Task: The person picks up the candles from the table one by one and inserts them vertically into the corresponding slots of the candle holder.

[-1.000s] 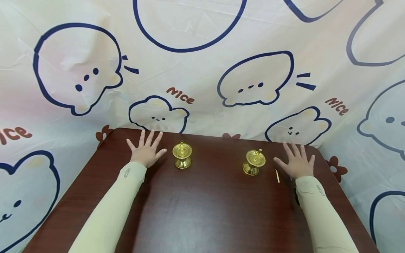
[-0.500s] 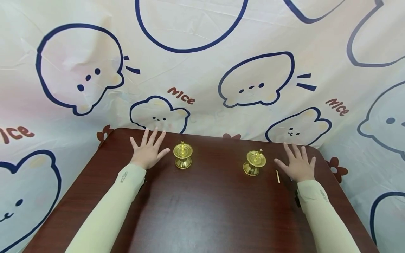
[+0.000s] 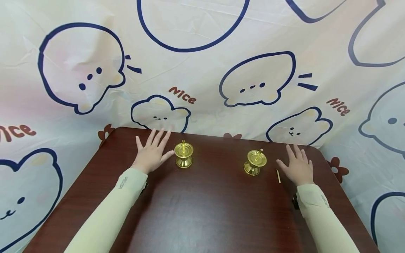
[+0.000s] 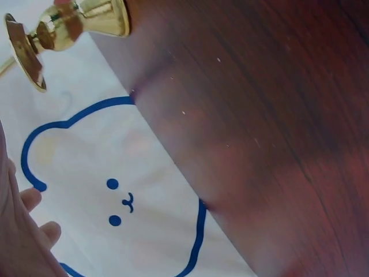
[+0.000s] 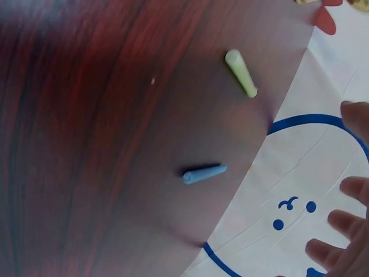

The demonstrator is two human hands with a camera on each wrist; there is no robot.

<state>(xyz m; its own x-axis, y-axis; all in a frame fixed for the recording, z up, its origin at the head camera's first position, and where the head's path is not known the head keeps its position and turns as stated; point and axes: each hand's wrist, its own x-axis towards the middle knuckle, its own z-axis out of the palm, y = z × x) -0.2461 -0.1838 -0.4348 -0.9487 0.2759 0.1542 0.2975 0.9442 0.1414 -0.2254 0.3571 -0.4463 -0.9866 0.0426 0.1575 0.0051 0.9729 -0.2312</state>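
In the head view my left hand (image 3: 148,157) is spread over the table's far left, its thumb close beside a brass pedestal dish (image 3: 184,162) with a thin upright stem. Nothing is in that hand. A matching brass pedestal dish (image 3: 251,170) stands to the right. Beyond it, my right hand (image 3: 298,169) reaches out with fingers extended, holding nothing. The right wrist view shows two short tapered sticks lying on the table near this hand: a pale yellow stick (image 5: 241,73) and a blue stick (image 5: 204,173). In the head view the blue one is hidden by the right hand.
The dark reddish-brown table (image 3: 202,214) has rounded far corners. A white cloth (image 3: 202,70) printed with blue-outlined cartoon figures hangs behind it and along both sides. A dark band (image 3: 295,201) shows at my right wrist, under the pale sleeve.
My left hand has shifted right and slightly nearer to me, toward the left brass dish. The right hand has drawn back slightly, its fingers less spread. The dishes and the yellow stick stay in place.
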